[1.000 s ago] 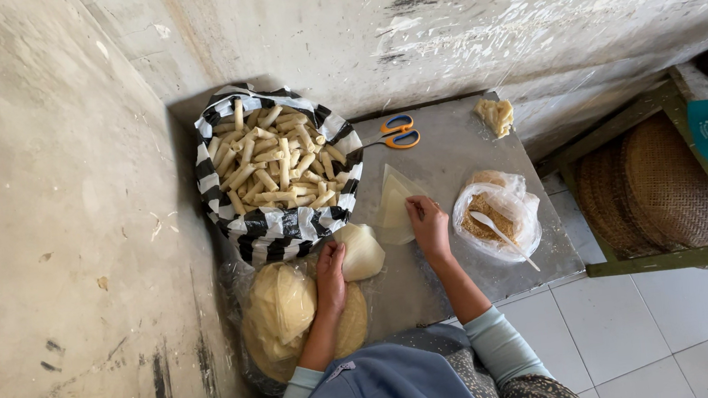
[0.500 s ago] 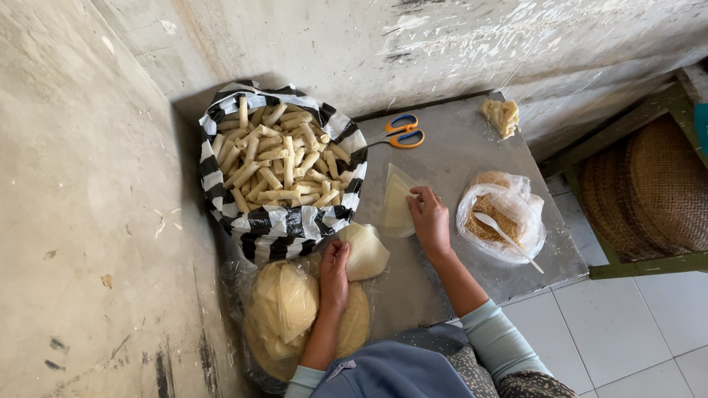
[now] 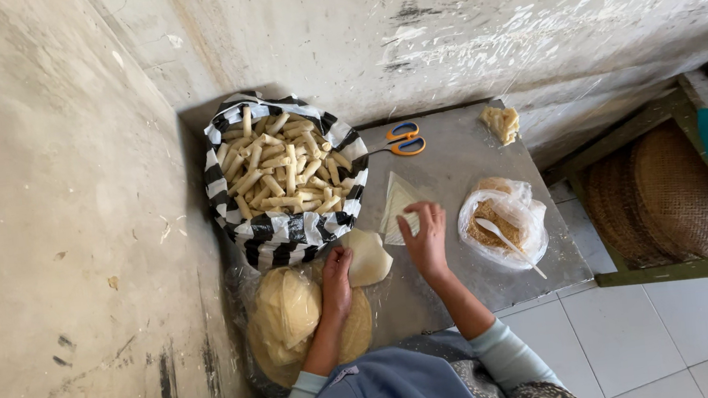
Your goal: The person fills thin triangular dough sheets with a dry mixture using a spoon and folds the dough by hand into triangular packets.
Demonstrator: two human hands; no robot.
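grey slab table [image 3: 472, 257] as landmark, jammed into wall corner. off its left end: big striped bag [image 3: 283, 223], heaped w/ pale rolled sticks [image 3: 282, 167], near brim, so plenty already rolled by the look of it. below that bag, off table's left-front corner: stack of round thin wrappers [image 3: 283, 318] in clear plastic, still thick, so lots left to roll, at a guess. right of table, past its edge: wooden rack w/ woven trays [image 3: 674, 203]. on table, right-centre: clear plastic bag of brown filling [image 3: 494, 216] w/ white spoon [image 3: 505, 241] lying in it. table centre-left: folded wrapper [image 3: 396, 208], triangular, flat, unfilled as far as can be seen. at table's left edge: loose wrapper piece [image 3: 370, 258] overhanging toward the stack. far edge: orange-handled scissors [image 3: 404, 139]; far right corner: small crumpled scrap [image 3: 501, 122].

right hand [image 3: 427, 239] flat on folded wrapper's lower edge, fingers spread & pressing, not clenched. left hand [image 3: 337, 274] at loose wrapper piece, fingers curled, pinching its edge or just resting on it — can't tell.

room: walls tight behind & left of table, bare slab only in middle & front strip; filling bag close to right hand, table's right edge just past it.
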